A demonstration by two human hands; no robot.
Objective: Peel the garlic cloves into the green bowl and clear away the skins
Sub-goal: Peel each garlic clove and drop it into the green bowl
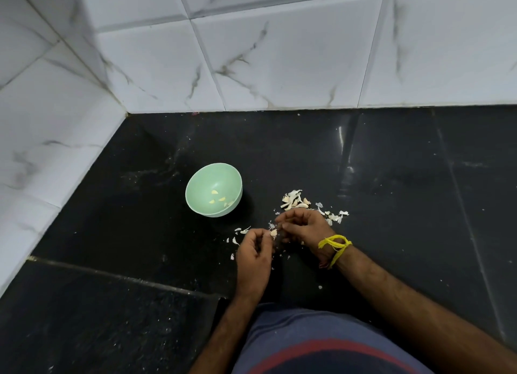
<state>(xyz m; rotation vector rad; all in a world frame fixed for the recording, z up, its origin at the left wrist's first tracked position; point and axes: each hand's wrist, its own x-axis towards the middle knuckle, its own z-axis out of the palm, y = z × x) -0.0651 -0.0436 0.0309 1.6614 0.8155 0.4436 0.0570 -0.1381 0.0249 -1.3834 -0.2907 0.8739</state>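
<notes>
Black counter (391,177) — both hands (275,233) pinching one garlic clove (273,233).

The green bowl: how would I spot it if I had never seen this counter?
Start at the corner where the white tiled walls meet the black counter. Out from that corner, left of the heap of garlic skins, stands the green bowl. It is the only round, pale green thing there, with a few peeled cloves inside.

Dim, soft, wide-angle bowed edges
</notes>
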